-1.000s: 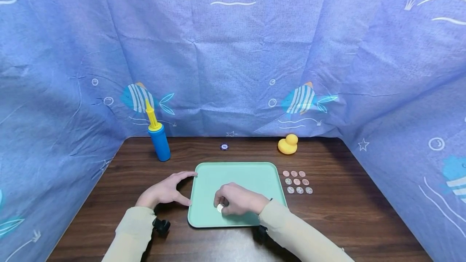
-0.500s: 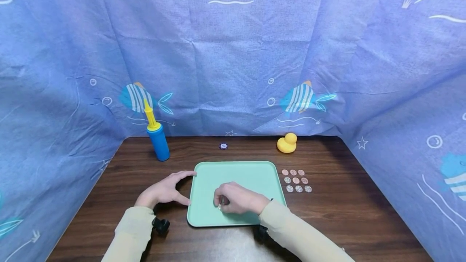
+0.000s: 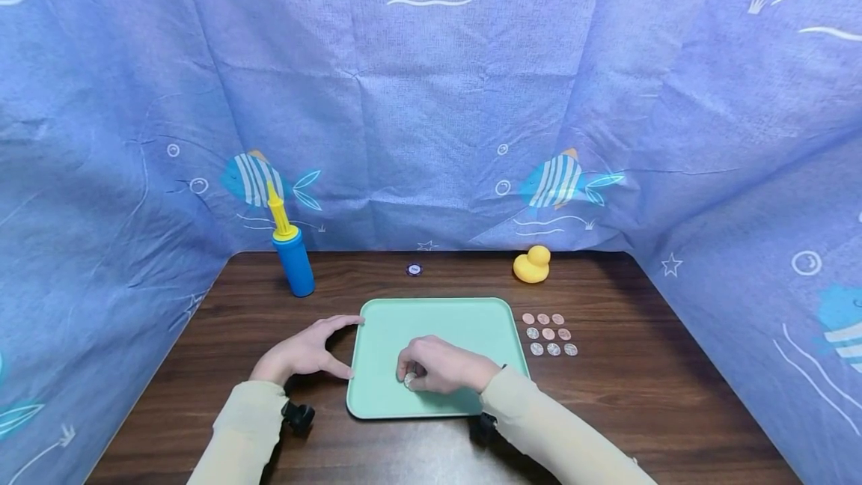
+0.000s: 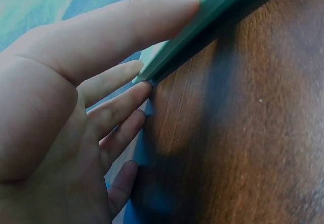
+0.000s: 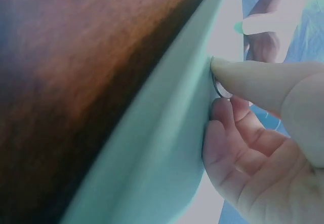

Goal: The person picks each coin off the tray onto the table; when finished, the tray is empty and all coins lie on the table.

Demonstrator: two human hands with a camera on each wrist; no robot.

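**Right hand pinching a coin on the tray, left hand bracing the tray's edge**

I see the mint-green tray [image 3: 465,328] lying flat near the front middle of the dark wooden desk [image 3: 673,395]. Bare desk shows on both sides of it and along the near edge. Blue fish-print cloth [image 3: 431,111] walls the desk in at the back and on both sides.

My left hand [image 3: 303,354] rests on the desk against the tray's left rim. Its fingers [image 4: 126,29] are spread and nearly straight, thumb and forefinger touching the rim, gripping nothing.

My right hand [image 3: 438,367] sits on the tray's near-left part, knuckles up. Its curled fingers [image 5: 253,79] pinch a small silver coin [image 3: 408,378] against the tray floor; the right wrist view shows the coin's edge under the thumb tip. I cannot tell whether the coin is lifted clear of the floor.

Just right of the tray, nine coins [image 3: 548,334] lie in three rows on the desk, well apart from both hands. At the back stand a blue and yellow pump [image 3: 292,257], a small dark round disc [image 3: 414,269] and a yellow rubber duck [image 3: 533,264].
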